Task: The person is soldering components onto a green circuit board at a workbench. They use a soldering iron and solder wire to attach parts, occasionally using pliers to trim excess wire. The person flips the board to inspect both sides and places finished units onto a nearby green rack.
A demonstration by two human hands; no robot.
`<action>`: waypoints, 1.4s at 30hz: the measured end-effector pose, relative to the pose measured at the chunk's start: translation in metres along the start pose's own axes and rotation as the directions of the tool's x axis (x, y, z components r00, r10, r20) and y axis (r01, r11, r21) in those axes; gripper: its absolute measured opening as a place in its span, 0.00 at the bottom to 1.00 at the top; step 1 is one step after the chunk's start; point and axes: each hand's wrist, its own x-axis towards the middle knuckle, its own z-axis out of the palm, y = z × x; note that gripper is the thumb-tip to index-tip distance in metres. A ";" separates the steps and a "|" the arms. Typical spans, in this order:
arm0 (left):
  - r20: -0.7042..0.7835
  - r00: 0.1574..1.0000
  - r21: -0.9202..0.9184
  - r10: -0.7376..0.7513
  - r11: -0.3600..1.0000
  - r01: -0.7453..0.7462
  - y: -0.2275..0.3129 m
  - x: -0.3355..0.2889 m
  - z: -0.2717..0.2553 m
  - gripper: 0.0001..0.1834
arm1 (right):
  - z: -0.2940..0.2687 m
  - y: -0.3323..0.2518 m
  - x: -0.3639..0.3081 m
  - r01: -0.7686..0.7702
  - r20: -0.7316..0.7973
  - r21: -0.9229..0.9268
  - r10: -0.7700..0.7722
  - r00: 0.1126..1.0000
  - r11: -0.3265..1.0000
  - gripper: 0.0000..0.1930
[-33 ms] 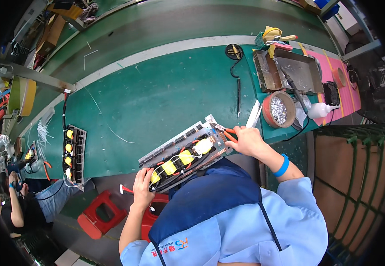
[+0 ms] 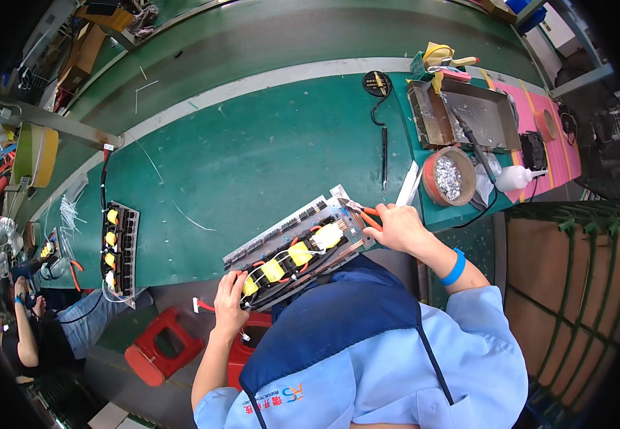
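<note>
A circuit board assembly (image 2: 290,252) with yellow-wrapped coils, black parts and wires lies slanted at the near edge of the green bench, partly over my lap. My left hand (image 2: 230,299) is closed on its near left end, with the fingers by the last yellow coil. In my right hand (image 2: 400,227) are orange-handled cutting pliers (image 2: 368,213). Their jaws point left and meet the board's upper right end. Whether the jaws bite on anything is too small to tell.
A second board assembly (image 2: 119,250) stands at the bench's left. To the right are a bowl of silvery scraps (image 2: 450,176), a metal tray (image 2: 480,107), a soldering iron (image 2: 473,136) and a white bottle (image 2: 516,177). A co-worker's arm (image 2: 27,332) shows lower left, near a red stool (image 2: 163,348).
</note>
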 end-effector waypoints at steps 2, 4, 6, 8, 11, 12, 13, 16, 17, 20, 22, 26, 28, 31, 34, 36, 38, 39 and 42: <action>-0.001 1.000 -0.004 0.006 1.000 -0.006 -0.001 0.000 0.000 0.40 | 0.003 0.001 -0.003 0.028 -0.118 -0.048 -0.033 0.992 0.998 0.24; -0.007 1.000 -0.002 0.009 1.000 -0.009 -0.001 0.000 0.000 0.40 | 0.007 0.003 -0.004 0.065 -0.236 -0.095 -0.086 0.968 0.993 0.23; -0.010 1.000 0.002 0.011 1.000 -0.011 -0.001 0.000 0.000 0.39 | 0.011 0.008 -0.003 0.111 -0.351 -0.142 -0.155 0.923 0.984 0.23; -0.010 1.000 0.008 0.014 1.000 -0.014 -0.001 0.000 0.000 0.39 | 0.012 0.013 -0.001 0.154 -0.407 -0.136 -0.197 0.892 0.979 0.23; -0.010 1.000 0.002 0.007 1.000 -0.007 0.000 0.000 0.000 0.40 | 0.020 0.021 0.000 0.175 -0.403 -0.052 -0.181 0.897 0.983 0.25; -0.010 1.000 0.003 0.009 1.000 -0.009 0.000 0.000 0.000 0.40 | 0.022 0.022 0.001 0.172 -0.387 -0.010 -0.162 0.908 0.985 0.25; -0.011 1.000 0.004 0.011 1.000 -0.011 -0.001 0.000 0.000 0.40 | 0.022 0.022 0.002 0.178 -0.392 -0.013 -0.169 0.904 0.984 0.26; -0.006 1.000 0.004 0.004 1.000 -0.004 -0.001 0.000 -0.001 0.40 | 0.023 0.021 0.003 0.163 -0.383 0.007 -0.148 0.912 0.987 0.28; -0.003 1.000 0.004 0.000 1.000 0.000 -0.001 0.000 -0.001 0.41 | 0.025 0.020 0.002 0.138 -0.362 0.032 -0.117 0.925 0.990 0.28; -0.016 1.000 0.006 -0.001 1.000 0.001 0.000 -0.001 0.000 0.41 | 0.024 0.016 -0.002 0.105 -0.359 0.046 -0.082 0.930 0.993 0.29; -0.005 1.000 0.000 -0.012 1.000 0.012 0.001 -0.001 0.000 0.41 | 0.026 0.014 -0.003 0.099 -0.389 0.032 -0.079 0.918 0.995 0.29; -0.012 1.000 -0.007 -0.002 1.000 0.002 0.000 -0.001 0.000 0.41 | 0.026 0.009 -0.003 0.094 -0.446 -0.013 -0.090 0.890 0.996 0.29; -0.011 1.000 -0.011 -0.004 1.000 0.004 -0.001 -0.001 0.000 0.41 | 0.026 0.007 -0.002 0.087 -0.456 -0.040 -0.096 0.885 0.995 0.29; -0.007 1.000 -0.013 -0.005 1.000 0.005 0.000 -0.001 0.000 0.40 | 0.031 0.008 -0.001 0.079 -0.468 -0.073 -0.104 0.878 0.994 0.28; -0.014 1.000 -0.010 0.002 1.000 -0.002 -0.001 -0.001 0.000 0.41 | 0.038 0.014 0.002 0.101 -0.478 -0.072 -0.123 0.870 0.992 0.26; -0.018 1.000 -0.009 0.005 1.000 -0.005 -0.001 -0.001 0.001 0.41 | 0.037 0.016 0.003 0.114 -0.481 -0.071 -0.134 0.867 0.991 0.25; -0.019 1.000 -0.010 0.004 1.000 -0.004 0.000 -0.001 0.001 0.41 | 0.032 0.019 0.006 0.149 -0.495 -0.136 -0.197 0.846 0.979 0.24; -0.018 1.000 -0.012 0.005 1.000 -0.005 0.000 0.000 0.000 0.41 | 0.030 0.020 0.007 0.164 -0.501 -0.168 -0.228 0.835 0.972 0.24; -0.016 1.000 -0.014 0.005 1.000 -0.005 0.000 0.000 0.000 0.40 | 0.021 0.025 0.011 0.180 -0.534 -0.105 -0.208 0.820 0.978 0.24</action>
